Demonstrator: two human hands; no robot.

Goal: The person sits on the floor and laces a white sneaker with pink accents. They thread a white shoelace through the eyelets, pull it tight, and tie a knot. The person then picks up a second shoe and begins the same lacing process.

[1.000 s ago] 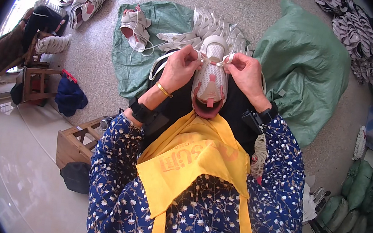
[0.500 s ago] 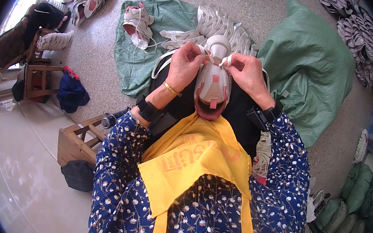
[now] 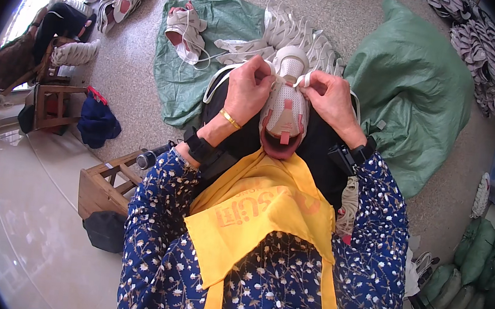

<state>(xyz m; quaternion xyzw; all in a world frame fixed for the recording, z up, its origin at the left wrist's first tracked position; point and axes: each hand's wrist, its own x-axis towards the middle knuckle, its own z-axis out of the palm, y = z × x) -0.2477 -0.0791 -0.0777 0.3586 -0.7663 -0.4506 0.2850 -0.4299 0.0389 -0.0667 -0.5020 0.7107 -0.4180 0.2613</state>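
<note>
A big, crumpled green plastic sack [image 3: 410, 99] is lying to the right of the pale mesh shoe upper with pink trim [image 3: 286, 107], and a yellow cloth apron [image 3: 263, 201] is covering your lap on the near side of it. The upper itself is resting on black cloth [image 3: 324, 141], its pink-lined opening facing you. Working it well is probably depending on even tension: you are best off keeping the upper centred, matching both sides in length, and leaving nothing twisted. The upper is sitting between your hands, its rounded far end poking just beyond them. Your left hand [image 3: 247, 91], left of the upper, is pinching with thumb and forefinger; your right hand [image 3: 328, 100], right of it, is mirroring that grip. Between those fingertips, the flat white lace [image 3: 307, 79] is crossing the upper; the exact threading is staying too small to tell.
</note>
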